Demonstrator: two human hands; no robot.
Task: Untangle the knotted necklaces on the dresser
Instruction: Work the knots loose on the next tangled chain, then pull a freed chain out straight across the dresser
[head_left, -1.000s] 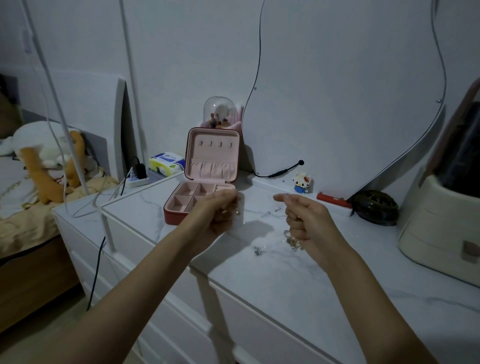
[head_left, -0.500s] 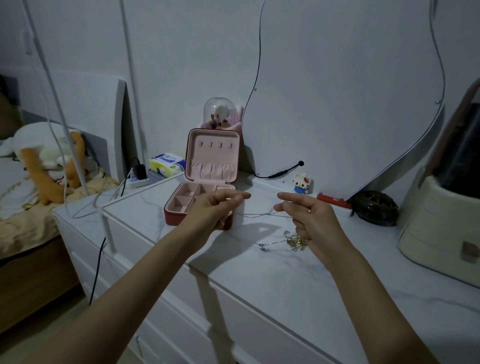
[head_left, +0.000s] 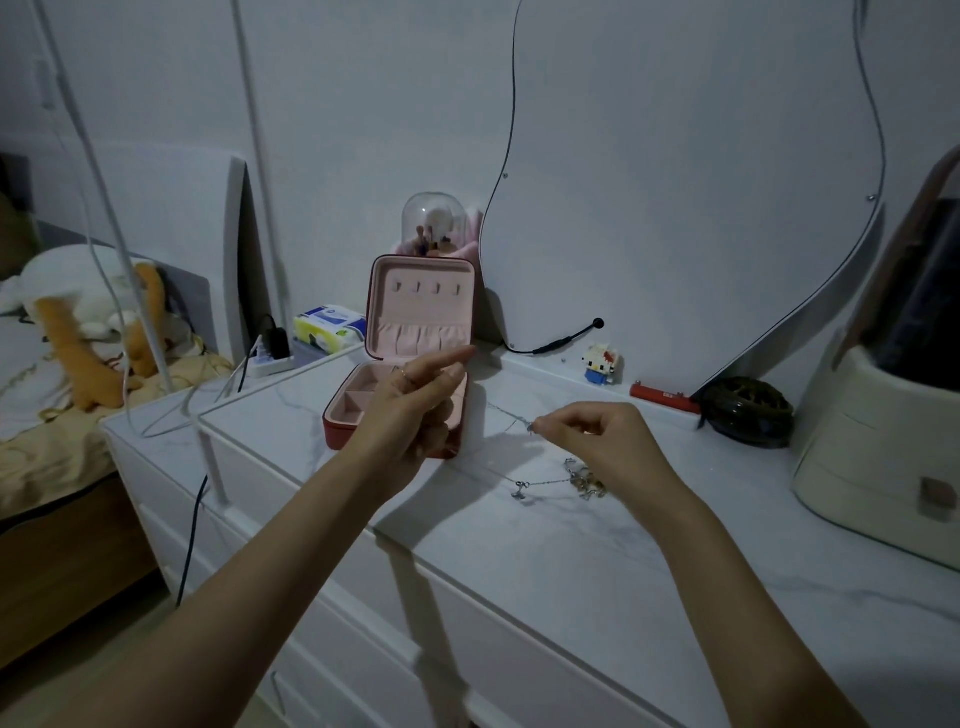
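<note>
1. The right hand (head_left: 597, 441) is raised just above the desk, thumb and forefinger pinching a thin silver chain necklace (head_left: 506, 415) at a small charm
2. The left hand (head_left: 415, 415) is lifted in front of the open pink-lined red jewellery box (head_left: 415, 332), forefinger pointing far-right; whether its other fingers grasp the chain's far end I cannot tell
3. The chain's long axis runs left to right between the two hands, slightly slack
4. The remaining knot of silver and gold chains (head_left: 584, 480) lies on the white marble-look desk (head_left: 571, 571), just below the right hand, which is nearer to it
5. One strand with a small pendant (head_left: 519, 491) trails left from the knot
6. Likely next: drawing the held chain clear; the knot's loops could snag it
</note>
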